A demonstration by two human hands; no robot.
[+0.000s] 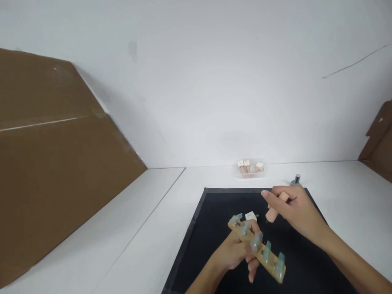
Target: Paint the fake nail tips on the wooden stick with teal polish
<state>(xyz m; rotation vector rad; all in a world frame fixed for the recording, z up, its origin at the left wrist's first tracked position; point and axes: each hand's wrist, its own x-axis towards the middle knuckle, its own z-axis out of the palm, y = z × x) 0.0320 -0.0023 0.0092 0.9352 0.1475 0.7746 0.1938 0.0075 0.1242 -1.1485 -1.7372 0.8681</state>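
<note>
My left hand (235, 251) is closed around a narrow yellowish strip (269, 265), tilted down to the right. Several translucent greenish pegs (256, 241) stick up along it. A small white block (250, 216) shows just beyond the fingers, with a small greenish bit at its right side; I cannot tell whether the hand touches it. Above and to the right, my right hand (298, 208) is closed on a peach-coloured cylinder (272, 214), which points down to the left. The cylinder's lower end is close to the strip but apart from it.
Beneath both hands lies a black mat (211, 220) on a white table (147, 245). At the back stands a clear box (259, 174) holding white-headed, peach-stemmed pieces. A metal piece with an upright post (297, 179) is behind my right hand. Cardboard (61, 163) rises on the left.
</note>
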